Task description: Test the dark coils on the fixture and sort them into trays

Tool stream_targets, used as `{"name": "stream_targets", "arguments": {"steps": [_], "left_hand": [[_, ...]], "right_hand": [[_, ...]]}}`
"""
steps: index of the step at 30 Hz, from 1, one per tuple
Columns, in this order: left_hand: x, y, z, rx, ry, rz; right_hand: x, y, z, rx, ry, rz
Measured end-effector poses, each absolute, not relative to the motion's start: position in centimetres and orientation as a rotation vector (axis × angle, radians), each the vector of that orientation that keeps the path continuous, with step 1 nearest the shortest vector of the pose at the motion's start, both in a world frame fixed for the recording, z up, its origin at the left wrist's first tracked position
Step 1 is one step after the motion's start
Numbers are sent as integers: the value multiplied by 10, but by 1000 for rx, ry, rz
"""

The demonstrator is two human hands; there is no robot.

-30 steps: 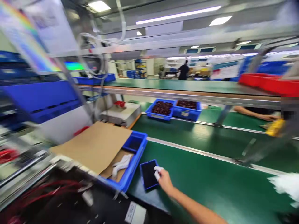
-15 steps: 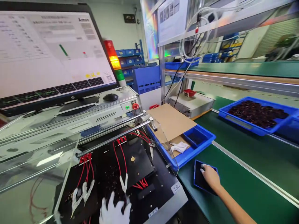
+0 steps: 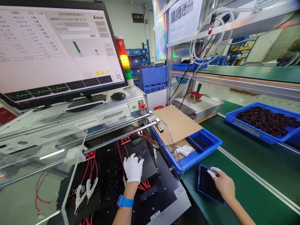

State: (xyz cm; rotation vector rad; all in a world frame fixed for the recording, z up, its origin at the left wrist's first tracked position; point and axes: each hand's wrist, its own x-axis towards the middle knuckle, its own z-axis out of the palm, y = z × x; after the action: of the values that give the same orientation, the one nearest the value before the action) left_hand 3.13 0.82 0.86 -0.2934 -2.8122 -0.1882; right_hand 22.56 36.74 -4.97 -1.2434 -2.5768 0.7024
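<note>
A single head-worn camera looks forward and down from close above a workbench. A monitor (image 3: 56, 50) fills the far left, a black test fixture (image 3: 122, 181) sits near centre, and a green conveyor belt (image 3: 253, 175) runs off right.

Small blue tray (image 3: 207, 187), dark inside, on green belt, black test plate (image 3: 142, 162), flat on fixture
</note>
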Motion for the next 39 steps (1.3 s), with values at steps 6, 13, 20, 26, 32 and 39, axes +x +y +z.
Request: {"name": "stream_targets", "arguments": {"steps": [6, 13, 20, 26, 32, 39], "left_hand": [[48, 5, 24, -163, -2949, -317], [16, -1, 32, -57, -3040, -553], [9, -6, 2, -57, -2873, -1081], [11, -6, 1, -41, -2827, -1182], [11, -6, 2, -29, -2832, -1175], [11, -6, 2, -17, -2848, -1179]], "right_hand": [[164, 246, 21, -452, -2167, 1462], [2, 138, 12, -217, -2130, 2174], [-41, 123, -8, -257, -2168, 2258], [-41, 119, -3, -210, -2153, 2280], [-42, 117, -3, -174, -2156, 2266], [-40, 117, 1, -154, -2213, 2196]]}}
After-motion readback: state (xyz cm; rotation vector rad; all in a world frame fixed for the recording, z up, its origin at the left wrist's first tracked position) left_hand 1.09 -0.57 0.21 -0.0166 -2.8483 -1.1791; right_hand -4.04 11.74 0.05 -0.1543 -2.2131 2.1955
